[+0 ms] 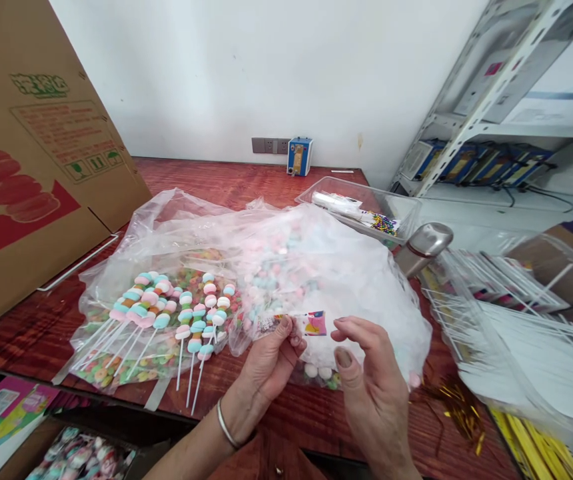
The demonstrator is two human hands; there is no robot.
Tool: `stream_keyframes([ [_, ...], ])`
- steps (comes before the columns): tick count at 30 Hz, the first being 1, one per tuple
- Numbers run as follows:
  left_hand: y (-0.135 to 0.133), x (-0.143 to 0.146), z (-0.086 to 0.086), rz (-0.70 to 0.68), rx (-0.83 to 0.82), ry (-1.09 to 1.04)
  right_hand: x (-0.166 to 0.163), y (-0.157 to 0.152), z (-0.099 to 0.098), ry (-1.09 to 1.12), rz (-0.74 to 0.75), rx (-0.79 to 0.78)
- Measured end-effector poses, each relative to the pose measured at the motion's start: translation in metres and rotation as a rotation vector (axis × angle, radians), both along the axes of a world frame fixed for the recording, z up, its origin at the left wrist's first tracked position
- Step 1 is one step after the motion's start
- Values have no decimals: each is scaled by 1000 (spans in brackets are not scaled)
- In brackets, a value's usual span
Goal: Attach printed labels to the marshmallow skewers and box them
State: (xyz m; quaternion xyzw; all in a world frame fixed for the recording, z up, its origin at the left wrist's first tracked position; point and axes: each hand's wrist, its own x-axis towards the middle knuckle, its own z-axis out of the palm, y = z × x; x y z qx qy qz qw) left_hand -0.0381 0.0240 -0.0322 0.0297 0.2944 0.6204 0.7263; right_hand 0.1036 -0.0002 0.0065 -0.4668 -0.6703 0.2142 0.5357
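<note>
My left hand (272,360), with a silver bangle at the wrist, pinches a small clear plastic wrapper with a colourful printed end (315,323). The print points right, toward my right hand (374,387). That hand is apart from the wrapper, thumb and fingers spread, with nothing in it. Behind both hands lies a large clear bag of pink, white and blue marshmallows (271,273). To the left, several marshmallow skewers (141,303) on white sticks rest on a bag of ring-shaped gummies (104,373). More skewers (199,327) lie beside them.
A cardboard carton (41,160) stands at left. At right are a clear tray (406,220), a steel flask (425,247), a tub of white sticks (526,353) and gold ties (454,400). Below the table edge, a box holds wrapped sweets (84,457).
</note>
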Motion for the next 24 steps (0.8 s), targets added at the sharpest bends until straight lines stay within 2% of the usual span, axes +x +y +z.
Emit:
stream_keyframes([
  [3,-2,0,-1,-3,-1,41,-5,0,2,-61,25,5],
  [9,-6,-1,4,-22,76,225,-14,3,-5,-194,160,-107],
  [13,-5,-1,8,75,75,322,-18,-1,-14,-251,59,-50],
  [15,-4,0,8,115,63,320,-19,-2,-14,-233,64,-66],
  [17,-5,0,8,75,58,303,-18,-2,-12,-162,105,-115],
  [20,-6,-1,8,-64,77,301,-15,-2,-8,-47,141,-159],
  [24,-7,-5,10,-116,128,375,-13,-4,-9,9,75,-175],
])
